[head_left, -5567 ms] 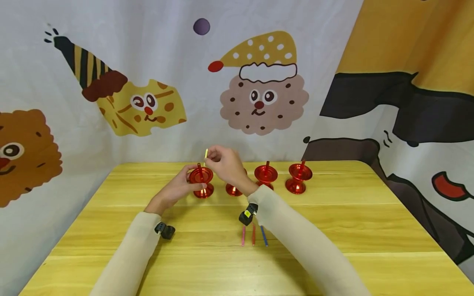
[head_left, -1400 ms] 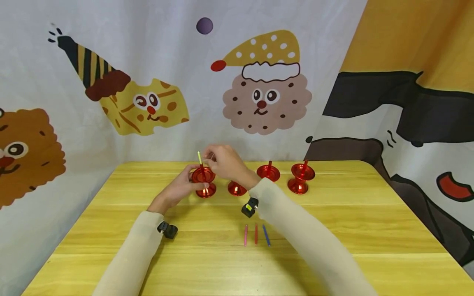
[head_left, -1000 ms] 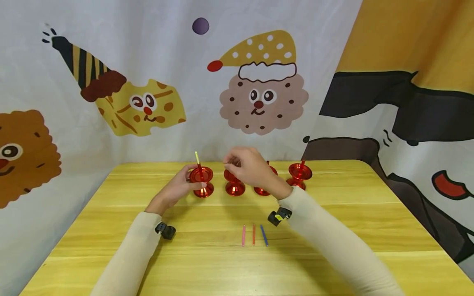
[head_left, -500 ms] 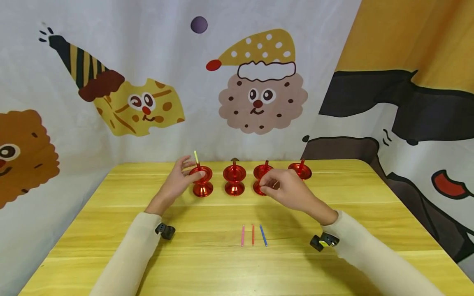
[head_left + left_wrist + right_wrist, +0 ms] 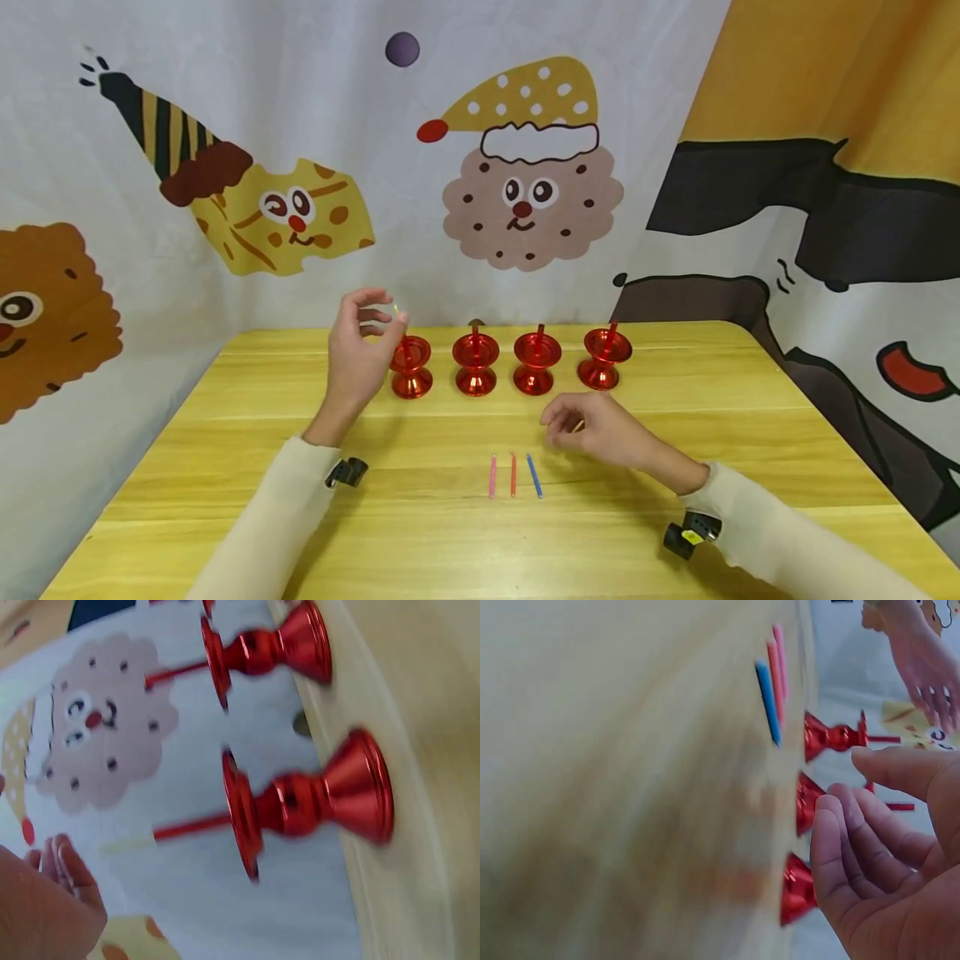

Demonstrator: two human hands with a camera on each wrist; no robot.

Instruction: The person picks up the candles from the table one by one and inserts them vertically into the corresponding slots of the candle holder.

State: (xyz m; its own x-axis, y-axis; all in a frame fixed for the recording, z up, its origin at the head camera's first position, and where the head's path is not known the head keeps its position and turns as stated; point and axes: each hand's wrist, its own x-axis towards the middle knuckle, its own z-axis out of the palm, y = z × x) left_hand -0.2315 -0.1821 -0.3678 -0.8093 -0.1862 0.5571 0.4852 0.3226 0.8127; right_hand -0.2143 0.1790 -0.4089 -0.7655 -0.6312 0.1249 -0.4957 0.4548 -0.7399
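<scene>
My left hand (image 5: 360, 346) is raised beside the leftmost red candle holder (image 5: 412, 385), fingers relaxed around the top of a thin yellow candle (image 5: 129, 844). In the left wrist view this candle stands in the holder's red tube (image 5: 191, 826), with the fingertips just beyond its tip. My right hand (image 5: 592, 425) hovers over the table, fingers loosely bent and holding nothing. Near it lie three thin candles: a pink one (image 5: 492, 477), a red one (image 5: 513, 477) and a blue one (image 5: 534, 477), the blue being closest to the hand.
More shiny red candle holders (image 5: 476, 379) (image 5: 534, 379) (image 5: 600, 375) stand in a row along the back of the wooden table (image 5: 420, 533), each with a bare red tube. Behind them hangs a cartoon-printed cloth (image 5: 420, 217).
The right hand set the yellow candle in the leftmost holder's tube, let go and moved right and toward the front. The left hand released that holder and rose beside the candle.
</scene>
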